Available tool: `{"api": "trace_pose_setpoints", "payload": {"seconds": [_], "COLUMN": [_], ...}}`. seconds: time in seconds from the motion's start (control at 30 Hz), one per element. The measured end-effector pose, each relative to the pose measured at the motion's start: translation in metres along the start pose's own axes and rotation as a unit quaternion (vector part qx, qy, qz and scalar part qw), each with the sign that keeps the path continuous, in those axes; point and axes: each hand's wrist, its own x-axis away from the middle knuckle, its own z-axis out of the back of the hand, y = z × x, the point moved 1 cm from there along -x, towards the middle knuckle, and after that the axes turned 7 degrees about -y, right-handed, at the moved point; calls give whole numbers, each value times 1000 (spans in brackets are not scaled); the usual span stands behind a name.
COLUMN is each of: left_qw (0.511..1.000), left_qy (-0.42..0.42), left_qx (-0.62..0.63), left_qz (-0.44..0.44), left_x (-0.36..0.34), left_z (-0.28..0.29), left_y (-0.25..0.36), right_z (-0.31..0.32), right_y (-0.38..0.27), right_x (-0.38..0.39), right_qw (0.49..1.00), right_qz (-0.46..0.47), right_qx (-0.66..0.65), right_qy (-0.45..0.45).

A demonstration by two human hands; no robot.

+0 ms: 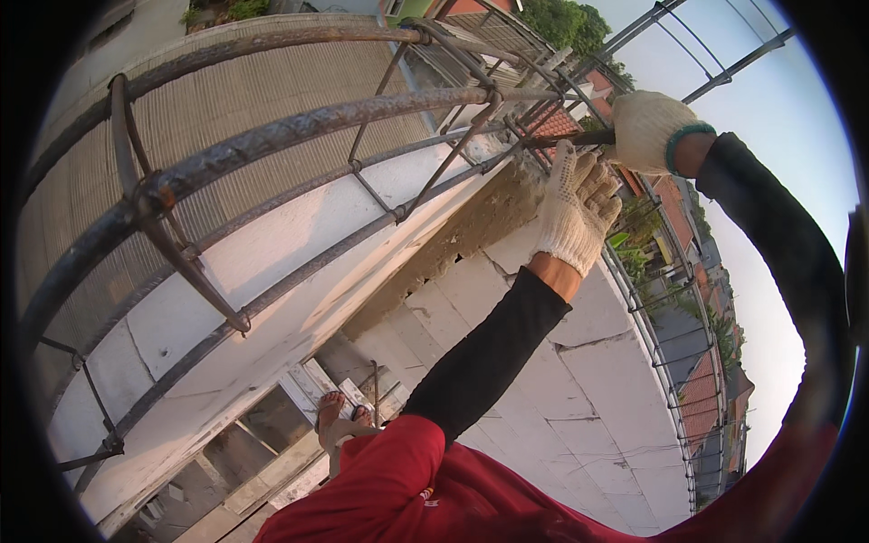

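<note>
Your gloved right hand (655,134) is curled round a dark tool (593,138), whose far end sits among the bars (272,138) where they meet, above the block wall (588,380). Your gloved left hand (576,215) holds nothing that shows; its fingers are stretched out, slightly apart, just below the tool. Whether they touch it, you cannot tell here.

The nearest danger looks like a pinch: if the tool slips, those fingers could be knocked against steel. Knit fabric could also snag on a bar end. Your right arm reaches far out, so a sudden release could upset your balance, with your feet (331,409) on seemingly narrow footing. A loosened grip could drop the tool, perhaps toward the corrugated roof (272,86).
</note>
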Motion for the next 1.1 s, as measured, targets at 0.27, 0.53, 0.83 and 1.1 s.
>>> {"api": "trace_pose_setpoints", "payload": {"seconds": [0.27, 0.53, 0.83, 1.1], "left_qw": [995, 997, 999, 998], "left_qy": [-84, 68, 46, -29], "left_qx": [23, 32, 9, 38], "left_qz": [-43, 6, -4, 45], "left_x": [-35, -41, -36, 4], "left_z": [2, -14, -13, 29], "left_y": [12, 7, 14, -19], "right_z": [35, 8, -33, 1], "right_y": [27, -5, 0, 5], "right_x": [-36, 13, -18, -30], "right_qw": [911, 991, 931, 997], "right_qz": [-36, 49, 80, 59], "right_qx": [-306, 92, 212, 48], "right_qy": [-274, 83, 286, -5]}}
